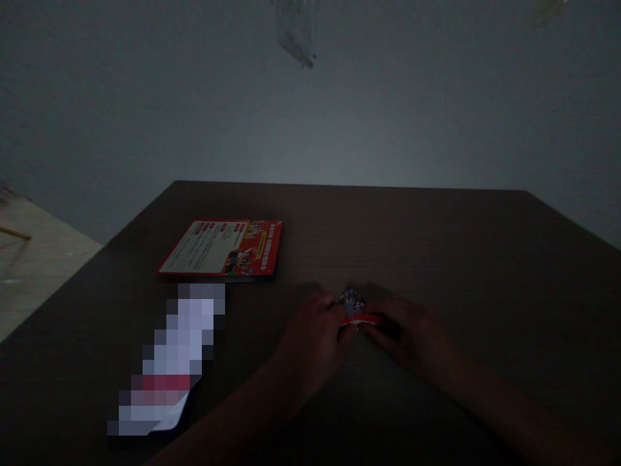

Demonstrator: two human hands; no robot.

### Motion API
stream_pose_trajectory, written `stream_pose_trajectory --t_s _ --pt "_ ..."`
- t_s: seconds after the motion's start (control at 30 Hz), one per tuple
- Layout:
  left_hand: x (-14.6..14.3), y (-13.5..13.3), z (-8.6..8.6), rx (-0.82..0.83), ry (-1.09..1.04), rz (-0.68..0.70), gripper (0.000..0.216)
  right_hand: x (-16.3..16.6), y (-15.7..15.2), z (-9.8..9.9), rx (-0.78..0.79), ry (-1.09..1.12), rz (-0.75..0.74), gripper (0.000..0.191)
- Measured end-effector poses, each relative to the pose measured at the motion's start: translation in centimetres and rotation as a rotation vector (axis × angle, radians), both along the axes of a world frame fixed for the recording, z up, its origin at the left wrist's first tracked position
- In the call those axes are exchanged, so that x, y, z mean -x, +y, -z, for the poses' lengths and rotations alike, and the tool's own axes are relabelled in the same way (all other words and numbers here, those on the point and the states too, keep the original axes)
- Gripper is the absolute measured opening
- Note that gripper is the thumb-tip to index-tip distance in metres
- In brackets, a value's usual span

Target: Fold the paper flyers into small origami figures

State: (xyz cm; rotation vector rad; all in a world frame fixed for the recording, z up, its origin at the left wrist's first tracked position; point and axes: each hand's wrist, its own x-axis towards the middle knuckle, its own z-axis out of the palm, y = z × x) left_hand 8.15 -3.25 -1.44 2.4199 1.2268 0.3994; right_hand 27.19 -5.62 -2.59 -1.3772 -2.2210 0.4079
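Note:
In the dim head view, a small crinkled, shiny piece (pixel 352 303) with a multicoloured pattern and a red strip along its near side is held just above or on the table. It looks like a wrapper, but its exact kind is too dark to tell. My left hand (pixel 313 333) pinches its left end, fingers closed. From the other side, my right hand (pixel 412 330) grips the right end of the red strip between thumb and fingers. Both hands partly cover it.
A red and white printed booklet (pixel 218 249) lies at the table's left. Nearer me is a lit, pixelated device, apparently a phone (pixel 177 349). The dark wooden table (pixel 412 239) meets a pale wall (pixel 412 97), where a clear hanging item (pixel 297 32) shows at the top.

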Motion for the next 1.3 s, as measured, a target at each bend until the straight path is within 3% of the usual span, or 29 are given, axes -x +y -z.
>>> stream_pose_trajectory --t_s 0.37,0.77,1.3 --pt "-0.53 -0.14 -0.06 0.111 -0.071 -0.079 0.016 0.51 0.11 -0.01 0.106 0.129 0.112 0.03" --pt "-0.45 0.02 -0.32 0.121 -0.101 -0.128 0.014 0.67 0.3 -0.33 0.204 0.263 0.162 0.032" --pt "-0.08 0.63 -0.56 0.167 -0.144 -0.18 0.021 0.49 0.45 -0.37 0.251 0.257 0.24 0.04"
